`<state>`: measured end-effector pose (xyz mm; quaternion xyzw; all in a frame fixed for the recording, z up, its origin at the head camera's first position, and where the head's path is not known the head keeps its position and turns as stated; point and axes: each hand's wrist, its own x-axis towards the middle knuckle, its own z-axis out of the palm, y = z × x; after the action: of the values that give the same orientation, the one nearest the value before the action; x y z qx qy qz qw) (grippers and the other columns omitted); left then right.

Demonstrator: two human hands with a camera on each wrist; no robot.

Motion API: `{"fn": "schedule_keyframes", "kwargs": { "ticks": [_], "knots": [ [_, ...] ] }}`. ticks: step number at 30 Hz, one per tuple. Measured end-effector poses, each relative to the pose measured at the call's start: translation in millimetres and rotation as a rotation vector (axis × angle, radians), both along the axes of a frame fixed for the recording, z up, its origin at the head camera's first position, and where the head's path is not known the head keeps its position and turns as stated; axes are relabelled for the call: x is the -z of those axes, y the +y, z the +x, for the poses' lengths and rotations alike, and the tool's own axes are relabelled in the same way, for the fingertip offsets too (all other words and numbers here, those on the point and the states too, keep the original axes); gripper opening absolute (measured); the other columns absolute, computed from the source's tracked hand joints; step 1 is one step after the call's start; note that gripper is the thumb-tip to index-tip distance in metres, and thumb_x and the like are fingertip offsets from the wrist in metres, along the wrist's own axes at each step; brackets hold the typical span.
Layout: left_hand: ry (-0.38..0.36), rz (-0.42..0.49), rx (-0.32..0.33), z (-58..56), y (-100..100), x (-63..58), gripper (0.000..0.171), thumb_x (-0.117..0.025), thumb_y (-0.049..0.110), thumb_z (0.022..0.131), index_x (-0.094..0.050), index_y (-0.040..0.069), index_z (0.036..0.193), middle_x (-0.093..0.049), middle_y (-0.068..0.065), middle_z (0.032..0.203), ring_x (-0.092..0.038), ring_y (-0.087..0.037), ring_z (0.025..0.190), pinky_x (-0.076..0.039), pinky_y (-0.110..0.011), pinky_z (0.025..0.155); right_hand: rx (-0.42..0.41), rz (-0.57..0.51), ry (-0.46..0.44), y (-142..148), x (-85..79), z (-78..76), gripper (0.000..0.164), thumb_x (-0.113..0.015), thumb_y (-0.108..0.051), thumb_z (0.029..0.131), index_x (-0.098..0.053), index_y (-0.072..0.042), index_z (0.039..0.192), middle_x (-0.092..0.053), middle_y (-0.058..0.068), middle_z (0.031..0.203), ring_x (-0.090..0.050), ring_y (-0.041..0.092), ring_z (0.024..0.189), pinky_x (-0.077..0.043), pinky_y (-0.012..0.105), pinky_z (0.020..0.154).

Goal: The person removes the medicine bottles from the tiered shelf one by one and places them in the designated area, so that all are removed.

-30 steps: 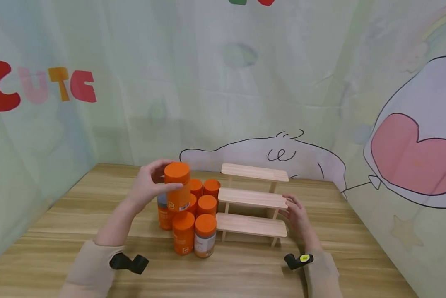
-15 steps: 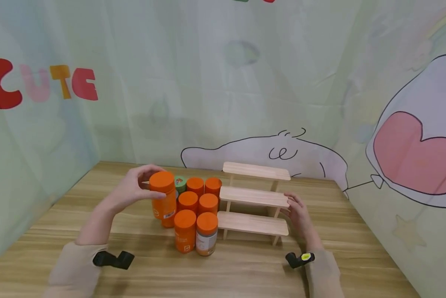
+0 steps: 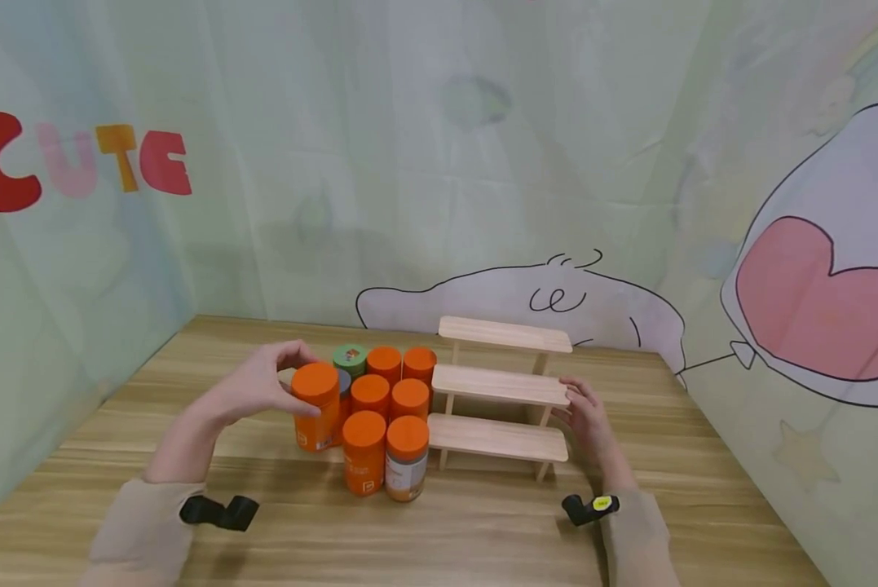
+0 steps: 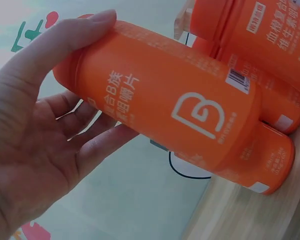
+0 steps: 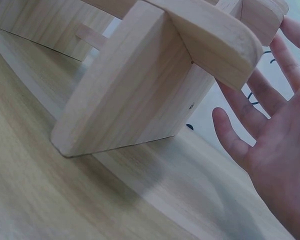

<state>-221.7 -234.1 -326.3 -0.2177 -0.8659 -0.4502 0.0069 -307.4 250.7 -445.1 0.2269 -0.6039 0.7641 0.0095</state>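
Note:
My left hand [image 3: 255, 387] grips an orange vitamin bottle [image 3: 317, 408] with an orange screw lid. In the left wrist view its label shows a big white B, and the thumb lies along one side with fingers behind. The bottle stands upright at the left of a cluster of orange-lidded bottles [image 3: 365, 456]. My right hand [image 3: 589, 420] is at the right end of a three-step wooden display stand [image 3: 500, 383]. In the right wrist view, its loosely extended fingers reach along the wood, fingertips right at the board ends.
A green-lidded jar [image 3: 350, 357] and a grey-lidded one [image 3: 344, 381] stand behind the held bottle. One front bottle [image 3: 407, 473] has a white and grey label. All stand on a wooden table [image 3: 483, 538] with a printed curtain [image 3: 409, 163] behind.
My left hand has carried the orange bottle left and down from above the cluster to its left side. The right hand has stayed at the stand.

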Motion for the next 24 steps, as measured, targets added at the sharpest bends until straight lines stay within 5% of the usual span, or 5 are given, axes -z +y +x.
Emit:
{"fn": "schedule_keyframes", "kwargs": {
  "ticks": [14, 24],
  "knots": [
    [-0.034, -0.09, 0.083, -2.8, 5, 20.6, 0.054, -0.091, 0.017, 0.064, -0.059, 0.002, 0.105, -0.063, -0.007, 0.098, -0.058, -0.017, 0.086, -0.052, -0.026, 0.077, 0.005, -0.006, -0.009, 0, -0.9, 0.8, 0.04, -0.031, -0.006, 0.1, -0.061, -0.031, 0.106, -0.062, -0.013, 0.106, -0.059, 0.004, 0.098, -0.049, 0.025, 0.086],
    [-0.027, -0.096, 0.019, 1.2, 9, 27.1, 0.057, -0.093, 0.02, 0.062, -0.058, 0.004, 0.104, -0.062, -0.007, 0.097, -0.056, -0.023, 0.084, -0.053, -0.026, 0.072, 0.045, 0.041, -0.032, -1, 0.7, 0.4, 0.036, -0.032, -0.007, 0.1, -0.059, -0.03, 0.106, -0.062, -0.012, 0.107, -0.06, 0.004, 0.1, -0.05, 0.024, 0.086]
  ]
}}
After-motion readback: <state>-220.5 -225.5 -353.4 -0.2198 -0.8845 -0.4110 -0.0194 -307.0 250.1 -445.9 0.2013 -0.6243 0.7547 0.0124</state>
